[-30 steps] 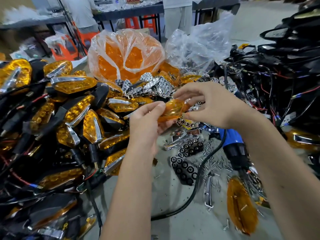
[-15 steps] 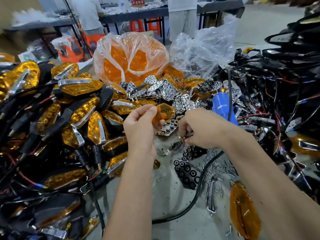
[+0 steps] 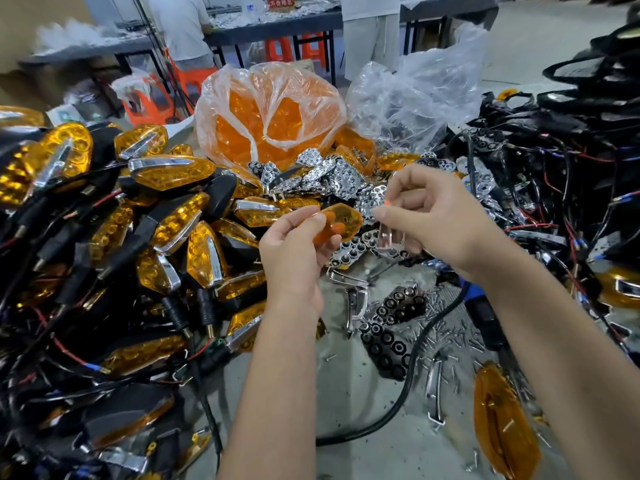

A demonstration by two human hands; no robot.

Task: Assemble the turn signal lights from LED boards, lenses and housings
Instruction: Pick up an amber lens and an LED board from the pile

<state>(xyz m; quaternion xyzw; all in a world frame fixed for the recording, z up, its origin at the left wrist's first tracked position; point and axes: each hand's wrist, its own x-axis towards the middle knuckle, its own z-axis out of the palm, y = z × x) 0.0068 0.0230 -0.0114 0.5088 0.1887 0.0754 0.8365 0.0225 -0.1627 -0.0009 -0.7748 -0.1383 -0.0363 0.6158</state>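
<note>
At the top of the frame, two people in light clothes (image 3: 180, 29) stand at a long dark desk (image 3: 298, 22). Orange stools (image 3: 145, 98) sit at upper left. A red sign (image 3: 280, 1) hangs at top centre.

Grey bench (image 3: 363, 455): screws (image 3: 446, 327), amber lens (image 3: 502, 424), black cable (image 3: 398, 403).

Amber lens (image 3: 341, 221) pinched aloft, chrome trim piece (image 3: 391, 239) just beside
</note>
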